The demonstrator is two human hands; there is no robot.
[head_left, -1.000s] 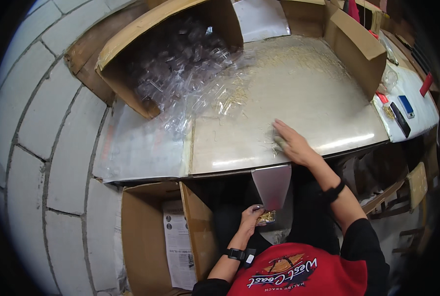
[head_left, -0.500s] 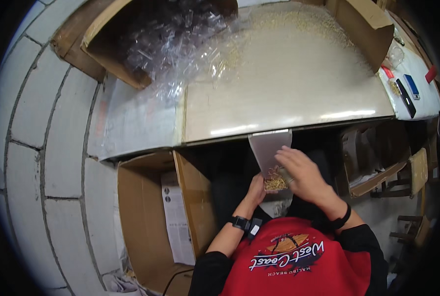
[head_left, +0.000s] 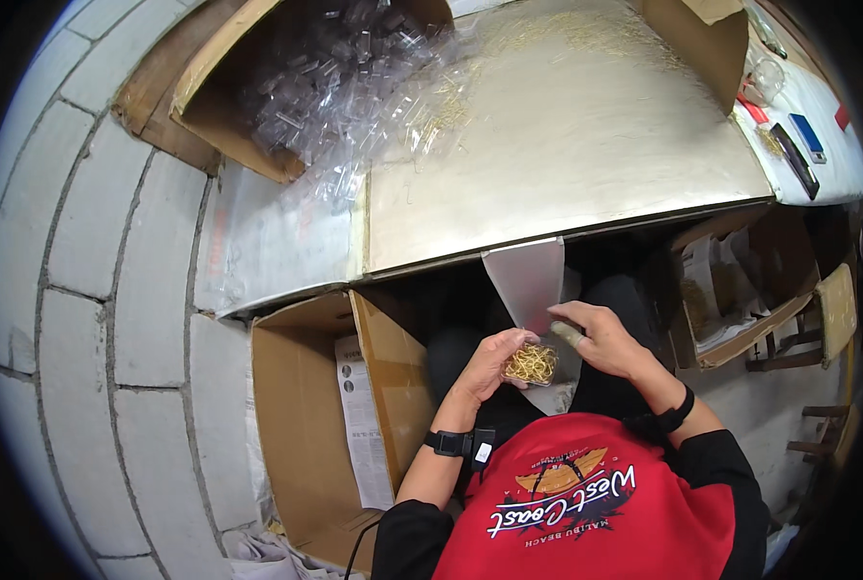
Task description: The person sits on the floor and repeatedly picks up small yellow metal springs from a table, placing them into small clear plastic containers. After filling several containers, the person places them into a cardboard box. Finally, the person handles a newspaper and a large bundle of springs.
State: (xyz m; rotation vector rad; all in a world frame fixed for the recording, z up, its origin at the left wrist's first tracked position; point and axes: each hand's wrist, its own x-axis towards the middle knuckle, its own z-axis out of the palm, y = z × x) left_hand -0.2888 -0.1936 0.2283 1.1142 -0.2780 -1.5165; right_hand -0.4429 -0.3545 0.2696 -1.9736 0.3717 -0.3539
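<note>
My left hand (head_left: 492,365) is closed round a small clear plastic box (head_left: 521,383), held low in front of my lap. Thin, curly gold-coloured pieces (head_left: 532,362) fill it; they look like metal, but their exact kind is too small to tell. My right hand (head_left: 598,338) is beside the box, a little higher and to the right, with fingers loosely bent and apart. A pale wrap covers one of its digits. Just beyond both hands, a whitish translucent chute (head_left: 530,280) slopes down from the table edge, narrowing toward them.
The table (head_left: 567,164) has scattered gold pieces at the back and a cardboard carton (head_left: 194,106) spilling clear plastic boxes (head_left: 344,97). Another carton (head_left: 296,435) stands left of my legs. At right are a third carton (head_left: 741,333), wooden stools and a blue object (head_left: 806,135).
My left hand has drawn the filled box slightly away from the chute's lower end. My right hand has lowered, and its fingers have bent. No gold pieces show in the chute's lower end now.
</note>
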